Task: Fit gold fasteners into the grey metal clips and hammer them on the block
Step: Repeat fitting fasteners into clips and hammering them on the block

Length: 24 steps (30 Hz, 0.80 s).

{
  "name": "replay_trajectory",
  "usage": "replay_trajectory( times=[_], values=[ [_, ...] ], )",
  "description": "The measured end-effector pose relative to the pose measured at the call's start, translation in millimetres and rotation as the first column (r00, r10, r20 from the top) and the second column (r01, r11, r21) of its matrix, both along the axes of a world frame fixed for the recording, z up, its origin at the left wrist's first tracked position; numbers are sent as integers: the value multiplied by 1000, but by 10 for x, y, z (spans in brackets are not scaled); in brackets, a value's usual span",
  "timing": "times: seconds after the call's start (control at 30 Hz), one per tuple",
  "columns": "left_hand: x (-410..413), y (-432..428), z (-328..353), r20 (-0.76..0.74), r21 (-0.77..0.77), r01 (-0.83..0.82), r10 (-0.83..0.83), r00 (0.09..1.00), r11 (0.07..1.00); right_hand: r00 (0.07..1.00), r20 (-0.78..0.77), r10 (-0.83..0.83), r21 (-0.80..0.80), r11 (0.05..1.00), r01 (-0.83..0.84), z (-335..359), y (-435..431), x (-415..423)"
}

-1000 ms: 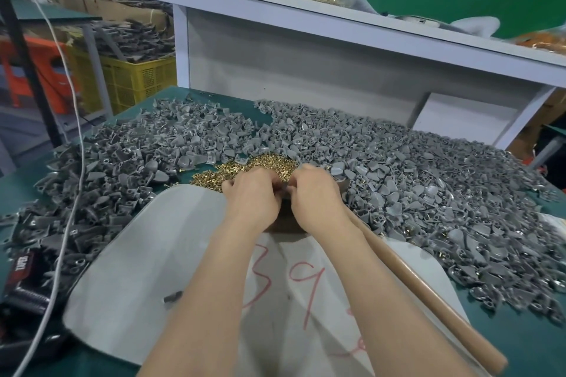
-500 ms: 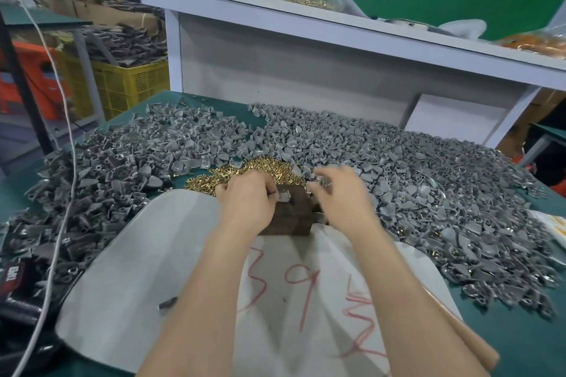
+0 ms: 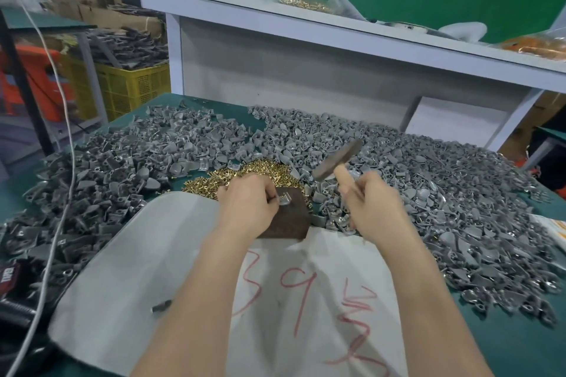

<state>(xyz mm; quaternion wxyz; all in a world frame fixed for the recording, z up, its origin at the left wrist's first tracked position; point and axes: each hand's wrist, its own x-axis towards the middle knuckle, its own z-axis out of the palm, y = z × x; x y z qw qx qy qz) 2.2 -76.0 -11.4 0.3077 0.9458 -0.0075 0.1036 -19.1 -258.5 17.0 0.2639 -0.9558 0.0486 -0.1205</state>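
At the sheet's point(image 3: 137, 254) far edge your left hand point(image 3: 248, 202) pinches a clip point(image 3: 284, 201) flat on the block point(image 3: 292, 222). Your right hand point(image 3: 372, 203), at the clip half a second ago, now grips the hammer point(image 3: 337, 159), raised just right of the block. Fitting looks done and striking comes next. The clip is small, grey and part-hidden by your left hand. Fasteners point(image 3: 245, 173) and the clip heap point(image 3: 444, 180) lie beyond.

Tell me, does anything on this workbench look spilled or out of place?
One lone grey clip lies on the white sheet, apart from the clip heaps. A few gold fasteners lie scattered at their pile's edge on the green table. Nothing else stands out.
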Motion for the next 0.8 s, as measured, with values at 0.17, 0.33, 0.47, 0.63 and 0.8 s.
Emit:
replay_trajectory(
  times=[0.17, 0.33, 0.47, 0.63, 0.8],
  values=[
    [-22, -11, 7, 35, -45, 45, -44, 998, 998, 893, 423, 153, -13, 987, -163, 116, 189, -157],
    [-23, 10, 12, 48, -37, 17, -15, 999, 999, 955, 116, 275, -202, 948, -248, -47, 294, -141],
    [-2, -2, -13, 41, -66, 42, -39, 998, 997, 836, 541, 90, 57, 988, -143, 37, 233, -132],
    [8, 8, -18, 73, -59, 45, -41, 997, 997, 955, 50, 293, -214, 937, -276, -56, 340, -166],
    [16, 4, -32, 51, -93, 30, -25, 998, 995, 887, 431, 164, 15, 982, -189, 67, 321, -133]
  ],
)
